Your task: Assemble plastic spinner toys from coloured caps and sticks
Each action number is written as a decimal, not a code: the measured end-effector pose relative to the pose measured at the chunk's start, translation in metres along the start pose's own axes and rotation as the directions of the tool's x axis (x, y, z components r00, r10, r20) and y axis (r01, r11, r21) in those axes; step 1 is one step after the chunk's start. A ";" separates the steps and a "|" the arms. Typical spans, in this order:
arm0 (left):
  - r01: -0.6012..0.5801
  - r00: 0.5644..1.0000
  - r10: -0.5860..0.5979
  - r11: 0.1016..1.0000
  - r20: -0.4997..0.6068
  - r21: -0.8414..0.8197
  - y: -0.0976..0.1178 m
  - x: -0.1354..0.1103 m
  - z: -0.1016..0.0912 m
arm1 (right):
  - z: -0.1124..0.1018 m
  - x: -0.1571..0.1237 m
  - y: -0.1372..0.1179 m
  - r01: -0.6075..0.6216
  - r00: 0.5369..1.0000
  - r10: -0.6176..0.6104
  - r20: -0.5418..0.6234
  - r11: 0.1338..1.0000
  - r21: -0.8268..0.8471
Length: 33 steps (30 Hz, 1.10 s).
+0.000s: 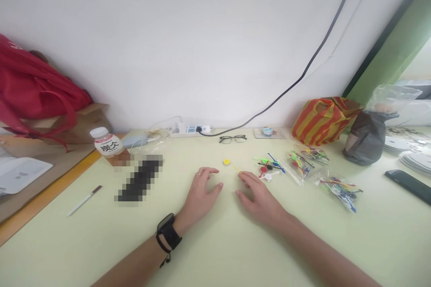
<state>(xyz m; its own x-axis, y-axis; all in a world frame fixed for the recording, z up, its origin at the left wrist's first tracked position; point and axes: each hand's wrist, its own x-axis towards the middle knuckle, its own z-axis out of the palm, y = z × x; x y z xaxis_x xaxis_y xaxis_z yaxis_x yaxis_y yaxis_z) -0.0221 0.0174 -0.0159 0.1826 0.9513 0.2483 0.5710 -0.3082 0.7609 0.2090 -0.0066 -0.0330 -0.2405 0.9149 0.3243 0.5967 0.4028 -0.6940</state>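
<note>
Green counter (208,255): left hand (204,193) wide, empty; right hand (260,195) at yellow stick (237,169), thumb apart; pinch lightly, don't bump yellow disc (226,162).

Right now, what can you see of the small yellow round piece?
The small yellow round piece is bright and looks plastic, with a paler lower edge. It rests on the pale green table, just beyond the gap between the left hand and right hand, nearer the camera than the glasses. Neither of the hands touches it. Finer detail is too small to tell.
</note>
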 end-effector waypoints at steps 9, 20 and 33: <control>-0.047 0.999 0.045 0.997 0.026 0.059 0.003 -0.002 0.001 | 0.005 0.008 0.000 0.024 1.000 -0.023 -0.007 1.000 0.013; -0.045 0.998 0.040 0.995 0.048 0.089 0.008 -0.002 0.000 | 0.004 0.009 0.000 0.015 1.000 -0.015 0.018 1.000 0.004; -0.040 0.999 0.037 0.995 0.033 0.090 0.006 -0.001 0.001 | -0.008 0.016 -0.009 0.027 1.000 -0.026 0.014 0.992 -0.121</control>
<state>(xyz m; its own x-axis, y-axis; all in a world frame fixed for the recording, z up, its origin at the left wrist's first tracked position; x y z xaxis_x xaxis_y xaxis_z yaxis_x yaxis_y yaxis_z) -0.0185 0.0143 -0.0124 0.2300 0.9389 0.2560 0.6331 -0.3442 0.6934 0.2054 0.0040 -0.0165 -0.2667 0.9045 0.3327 0.6785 0.4214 -0.6017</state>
